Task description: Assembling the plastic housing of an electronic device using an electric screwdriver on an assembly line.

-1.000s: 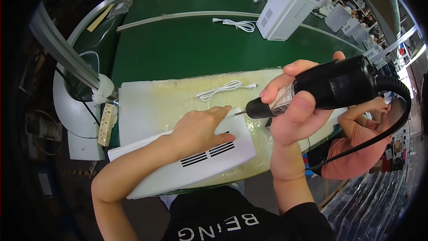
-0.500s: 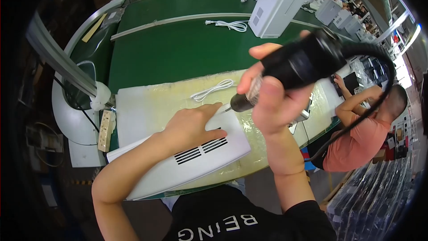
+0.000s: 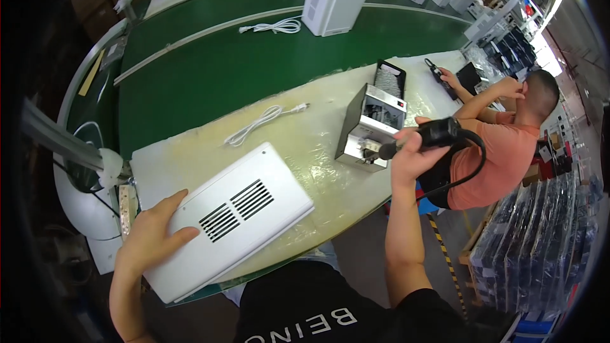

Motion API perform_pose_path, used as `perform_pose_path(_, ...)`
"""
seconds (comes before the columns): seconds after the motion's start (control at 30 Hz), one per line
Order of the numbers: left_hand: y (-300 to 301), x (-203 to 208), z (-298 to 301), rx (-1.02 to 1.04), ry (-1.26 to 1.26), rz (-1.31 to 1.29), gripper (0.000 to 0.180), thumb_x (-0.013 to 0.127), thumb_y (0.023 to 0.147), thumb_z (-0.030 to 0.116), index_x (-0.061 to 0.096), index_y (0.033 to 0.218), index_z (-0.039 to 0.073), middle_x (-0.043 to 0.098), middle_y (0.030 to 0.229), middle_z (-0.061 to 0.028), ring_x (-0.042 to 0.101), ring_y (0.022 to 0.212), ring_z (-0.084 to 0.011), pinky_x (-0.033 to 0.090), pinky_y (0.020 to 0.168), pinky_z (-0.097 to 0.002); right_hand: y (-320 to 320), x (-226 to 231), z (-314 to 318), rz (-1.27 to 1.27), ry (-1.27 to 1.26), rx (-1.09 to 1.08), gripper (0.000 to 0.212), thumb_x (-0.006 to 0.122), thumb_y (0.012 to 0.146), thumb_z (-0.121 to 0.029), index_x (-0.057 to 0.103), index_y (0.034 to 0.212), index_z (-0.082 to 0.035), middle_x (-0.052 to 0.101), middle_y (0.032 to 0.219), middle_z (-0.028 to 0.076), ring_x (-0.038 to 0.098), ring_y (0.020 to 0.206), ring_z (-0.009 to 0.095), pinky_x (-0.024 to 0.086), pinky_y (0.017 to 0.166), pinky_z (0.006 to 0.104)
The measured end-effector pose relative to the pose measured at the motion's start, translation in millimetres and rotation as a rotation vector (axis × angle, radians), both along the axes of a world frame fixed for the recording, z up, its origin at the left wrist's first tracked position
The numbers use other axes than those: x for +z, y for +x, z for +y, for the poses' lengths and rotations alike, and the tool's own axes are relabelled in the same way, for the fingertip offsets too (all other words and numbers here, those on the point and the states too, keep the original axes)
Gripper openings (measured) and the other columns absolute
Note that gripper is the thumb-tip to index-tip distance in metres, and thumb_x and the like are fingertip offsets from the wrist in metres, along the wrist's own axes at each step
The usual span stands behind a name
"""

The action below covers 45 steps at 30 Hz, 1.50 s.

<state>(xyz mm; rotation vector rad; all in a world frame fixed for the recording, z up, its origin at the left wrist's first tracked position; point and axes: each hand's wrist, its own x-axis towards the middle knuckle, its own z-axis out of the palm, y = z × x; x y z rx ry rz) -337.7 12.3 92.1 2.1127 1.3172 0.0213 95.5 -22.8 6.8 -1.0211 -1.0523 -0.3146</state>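
Note:
A white appliance housing (image 3: 267,171) with two groups of black vent slots lies slanted across the near left of the bench. My left hand (image 3: 155,232) rests on its left end, thumb and fingers apart. Over on the right, my right hand (image 3: 412,164) is wrapped round a black electric screwdriver (image 3: 438,132) with a cable at its back end. The screwdriver's nose points at the front of a metal box (image 3: 353,128) with a red switch, which looks like a screw feeder. Whether the bit touches it or carries a screw is too small to tell.
A coiled white power cable (image 3: 257,124) lies behind the housing. Beyond runs a green conveyor belt (image 3: 210,82) with a tall white appliance (image 3: 337,0). A black tray (image 3: 390,80) sits behind the metal box. On the right sits a co-worker (image 3: 495,159); a metal post (image 3: 63,143) stands left.
My right hand has carried the screwdriver from the housing's far corner to the metal box. My left hand has slid to the housing's left end. The view has swung right.

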Motion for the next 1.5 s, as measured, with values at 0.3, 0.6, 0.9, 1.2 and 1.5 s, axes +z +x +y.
perform_pose_path(0.3, -11.5, -22.3, -6.6, -0.016, 0.142, -0.099, 0.055, 0.065, 0.082, 0.037, 0.053, 0.125, 0.005, 0.061, 0.112, -0.0187, 0.06, 0.098, -0.0354, 0.047, 0.085, -0.0411, -97.8, 89.2, -18.9, 0.093, -0.09, 0.411, 0.048, 0.047, 0.096, -0.024, 0.027, 0.132, 0.001, 0.058, 0.101, 0.017, 0.056, 0.053, 0.018, 0.053, 0.056, 0.0371)
perform_pose_path(0.6, -23.2, -36.2, -12.9, -0.002, 0.216, -0.189, 0.052, 0.064, 0.083, 0.04, 0.057, 0.121, 0.006, 0.058, 0.115, -0.0113, 0.062, 0.094, -0.0303, 0.048, 0.083, -0.0379, -253.7, 150.6, 11.2, 0.002, -0.1, 0.815, 0.072, 0.043, 0.095, -0.05, 0.015, 0.141, -0.002, 0.053, 0.107, 0.017, 0.056, 0.055, 0.016, 0.049, 0.052, 0.0263)
perform_pose_path(0.9, -20.7, -40.4, -13.3, 0.048, 0.268, -0.255, 0.05, 0.072, 0.076, 0.034, 0.059, 0.118, 0.009, 0.058, 0.116, -0.0076, 0.061, 0.095, -0.0307, 0.049, 0.081, -0.0401, -287.7, 136.9, 27.9, -0.094, -0.061, 0.845, 0.074, 0.047, 0.094, -0.046, 0.012, 0.14, 0.001, 0.055, 0.105, 0.019, 0.055, 0.051, 0.016, 0.049, 0.049, 0.0257)
perform_pose_path(1.2, -23.2, -48.4, -8.4, 0.026, 0.441, -0.607, 0.028, 0.075, 0.075, 0.014, 0.067, 0.101, 0.007, 0.064, 0.106, -0.0076, 0.061, 0.094, -0.0264, 0.052, 0.078, -0.0347, -281.7, 142.0, 21.8, -0.083, -0.092, 0.765, 0.07, 0.04, 0.094, -0.055, 0.018, 0.14, -0.007, 0.053, 0.107, 0.014, 0.053, 0.05, 0.016, 0.051, 0.048, 0.0285)
perform_pose_path(1.5, -24.8, -49.5, -11.0, 0.056, 0.444, -0.643, 0.012, 0.073, 0.075, 0.007, 0.066, 0.082, 0.002, 0.065, 0.093, -0.007, 0.062, 0.084, -0.0226, 0.053, 0.06, -0.0298, -273.9, 136.9, 18.3, 0.076, -0.156, 0.866, 0.07, 0.039, 0.093, -0.058, 0.021, 0.139, -0.008, 0.052, 0.107, 0.011, 0.051, 0.049, 0.016, 0.05, 0.046, 0.0302)
